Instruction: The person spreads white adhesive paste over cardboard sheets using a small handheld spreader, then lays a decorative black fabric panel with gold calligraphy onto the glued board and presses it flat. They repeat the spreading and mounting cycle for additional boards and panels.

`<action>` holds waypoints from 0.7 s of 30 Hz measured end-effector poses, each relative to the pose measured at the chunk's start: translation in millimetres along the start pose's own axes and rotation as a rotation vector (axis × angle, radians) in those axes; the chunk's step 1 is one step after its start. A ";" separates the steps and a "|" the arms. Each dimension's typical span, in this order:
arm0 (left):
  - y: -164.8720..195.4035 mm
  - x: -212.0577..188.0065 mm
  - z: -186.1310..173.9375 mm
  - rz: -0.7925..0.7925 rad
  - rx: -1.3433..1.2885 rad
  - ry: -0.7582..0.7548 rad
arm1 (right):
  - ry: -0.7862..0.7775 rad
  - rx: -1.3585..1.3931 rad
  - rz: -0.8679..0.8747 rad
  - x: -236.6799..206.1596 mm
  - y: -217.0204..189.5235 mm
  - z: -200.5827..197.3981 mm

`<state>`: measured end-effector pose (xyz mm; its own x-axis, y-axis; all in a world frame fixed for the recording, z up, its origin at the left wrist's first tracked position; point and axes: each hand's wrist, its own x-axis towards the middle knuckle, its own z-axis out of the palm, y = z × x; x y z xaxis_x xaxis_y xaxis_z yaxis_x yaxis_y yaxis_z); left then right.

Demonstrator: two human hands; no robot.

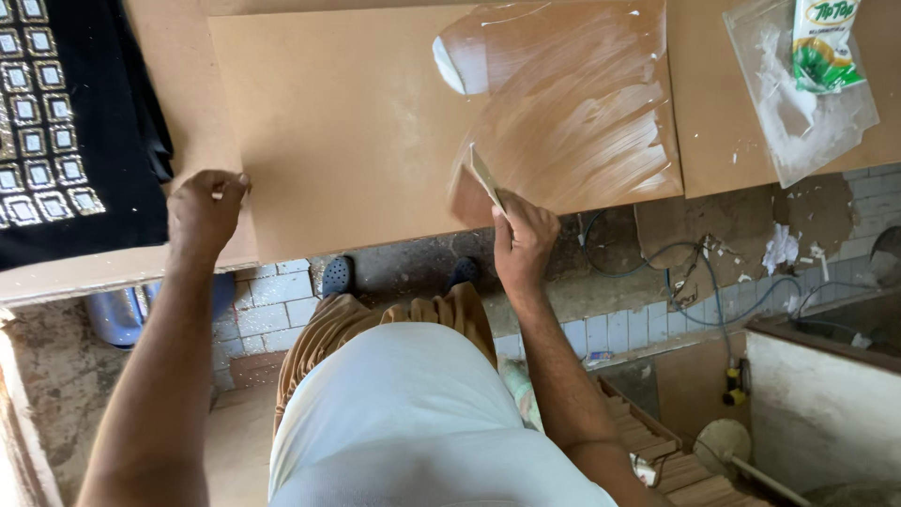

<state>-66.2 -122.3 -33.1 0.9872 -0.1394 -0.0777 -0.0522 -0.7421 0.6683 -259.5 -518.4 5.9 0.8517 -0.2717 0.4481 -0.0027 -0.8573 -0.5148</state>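
We curled our left hand (205, 211) fingers over the brown board's (357, 131) near-left edge on the bench (178, 56) while our right hand (522, 242) fingers pinched a thin scraper (485, 176), its blade reaching beyond them into white glue (572, 113).

Worn floor (601, 282) of small pale tiles, stained and gritty. Loose blue cable (713, 300) trails across it among scraps of white paper (779, 252). Metal can (117, 314) at left under the brown bench (160, 56). Pale box wall (821, 413) lower right. Flat, soft daylight.
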 end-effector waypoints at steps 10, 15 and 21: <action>-43.5 50.0 -4.1 -0.252 -0.415 -0.191 | -0.174 -0.322 -0.067 -93.9 -85.7 55.2; -39.9 62.3 -12.4 -0.293 -0.353 -0.306 | -0.031 -0.455 0.258 -47.0 -54.2 26.1; -36.7 61.3 -23.9 -0.337 -0.417 -0.360 | -0.022 -0.175 0.424 -13.4 -106.3 79.3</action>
<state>-0.2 -87.9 -44.7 0.8228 -0.2083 -0.5287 0.3866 -0.4767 0.7895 -229.0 -388.9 -3.3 0.7670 -0.6070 0.2081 -0.4405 -0.7338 -0.5172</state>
